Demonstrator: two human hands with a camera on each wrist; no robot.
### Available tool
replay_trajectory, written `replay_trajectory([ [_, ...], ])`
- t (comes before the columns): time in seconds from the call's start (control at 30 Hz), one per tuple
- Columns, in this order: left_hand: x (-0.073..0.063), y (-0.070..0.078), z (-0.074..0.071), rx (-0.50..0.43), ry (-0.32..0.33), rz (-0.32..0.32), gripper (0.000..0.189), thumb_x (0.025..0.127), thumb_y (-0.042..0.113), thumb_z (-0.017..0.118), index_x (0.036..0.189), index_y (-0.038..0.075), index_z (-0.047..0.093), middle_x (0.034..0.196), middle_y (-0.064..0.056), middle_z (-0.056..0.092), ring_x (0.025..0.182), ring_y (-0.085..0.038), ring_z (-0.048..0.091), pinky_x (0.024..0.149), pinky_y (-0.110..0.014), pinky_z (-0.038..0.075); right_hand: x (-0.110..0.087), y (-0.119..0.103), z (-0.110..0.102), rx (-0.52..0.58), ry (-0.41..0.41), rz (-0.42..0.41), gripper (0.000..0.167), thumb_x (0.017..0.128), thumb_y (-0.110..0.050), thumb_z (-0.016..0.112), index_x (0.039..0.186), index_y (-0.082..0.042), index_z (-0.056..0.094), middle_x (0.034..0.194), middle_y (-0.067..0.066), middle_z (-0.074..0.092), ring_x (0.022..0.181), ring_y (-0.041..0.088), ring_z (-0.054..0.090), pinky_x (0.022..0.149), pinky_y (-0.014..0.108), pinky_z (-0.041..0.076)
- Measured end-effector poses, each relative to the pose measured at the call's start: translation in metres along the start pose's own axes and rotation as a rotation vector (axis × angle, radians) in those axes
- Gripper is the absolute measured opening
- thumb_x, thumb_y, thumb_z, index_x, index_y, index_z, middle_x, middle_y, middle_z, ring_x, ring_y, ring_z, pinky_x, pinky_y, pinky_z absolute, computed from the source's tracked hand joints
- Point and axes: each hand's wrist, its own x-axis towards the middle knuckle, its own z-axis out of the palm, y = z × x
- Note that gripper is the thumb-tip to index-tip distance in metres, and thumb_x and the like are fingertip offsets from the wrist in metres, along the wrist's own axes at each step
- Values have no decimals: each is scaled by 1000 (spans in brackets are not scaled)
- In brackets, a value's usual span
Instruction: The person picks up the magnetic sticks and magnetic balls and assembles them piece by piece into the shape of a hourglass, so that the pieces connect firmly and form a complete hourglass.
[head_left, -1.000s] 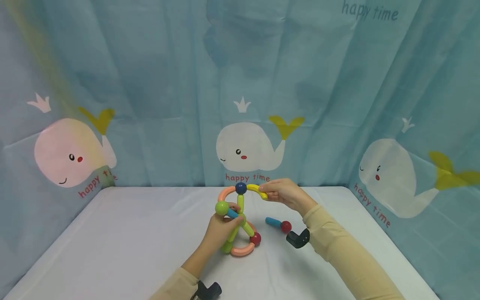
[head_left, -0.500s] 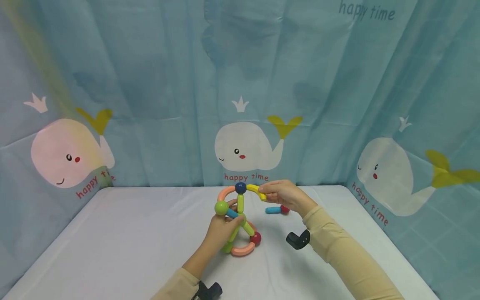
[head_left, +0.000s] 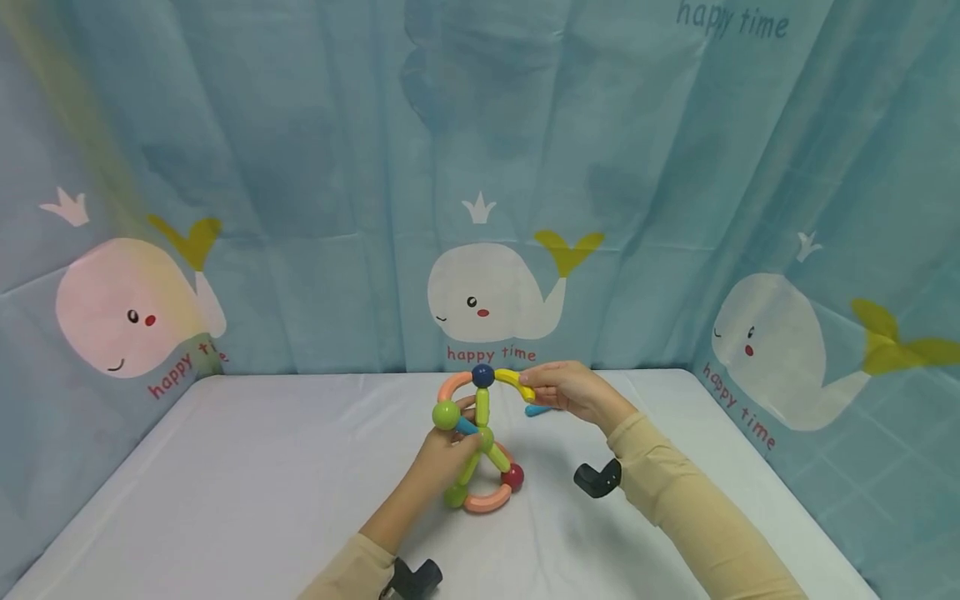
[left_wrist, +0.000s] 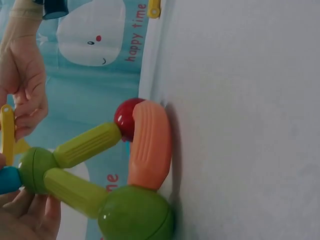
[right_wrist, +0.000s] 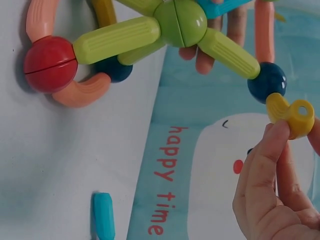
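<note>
A magnetic stick-and-ball structure [head_left: 471,468] stands on the table, with a looped base of salmon curved sticks [left_wrist: 150,145], green sticks and a red ball [right_wrist: 51,64]. My left hand [head_left: 442,457] grips it near the central green ball [right_wrist: 180,22] and the blue stick beside it. At the top is a dark blue ball [head_left: 483,376], joined to a salmon curve on its left. My right hand [head_left: 573,392] pinches a yellow curved stick [head_left: 514,380] by its outer end. The stick's other end touches the dark blue ball.
A loose blue stick [right_wrist: 104,215] lies on the white table [head_left: 247,483] behind my right hand, which partly hides it in the head view. A blue curtain [head_left: 315,183] printed with whales hangs around the table's back and sides.
The loose blue stick with its red ball has rolled away toward the back, and its ball is now hidden behind my right hand. Both hands keep their holds, almost unmoved.
</note>
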Motion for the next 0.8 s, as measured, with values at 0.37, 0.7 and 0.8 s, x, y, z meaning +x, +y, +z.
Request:
replay_trajectory([
  [0.37,-2,-2,-4,-73,-64,89,56,93,2,49,148,7,42,144,-21,53,133,-40,52,111,-58,40,-1,-2,0,-6,-4,5,39,95,-18,66,125,7,63,86,0,65,67,6,59,86,27,59],
  [0.7,-3,-1,-2,-64,-56,92,56,93,3,50,148,8,42,144,-20,54,132,-40,52,110,-60,41,0,0,0,-3,-17,-6,41,96,-18,65,127,8,60,92,4,67,68,7,61,83,25,59],
  [0.8,-4,-2,-2,-63,-56,96,56,93,2,50,148,7,42,144,-21,53,133,-41,52,110,-61,40,1,0,2,-1,-12,-3,40,96,-19,65,127,7,61,95,6,68,67,7,60,79,24,59],
])
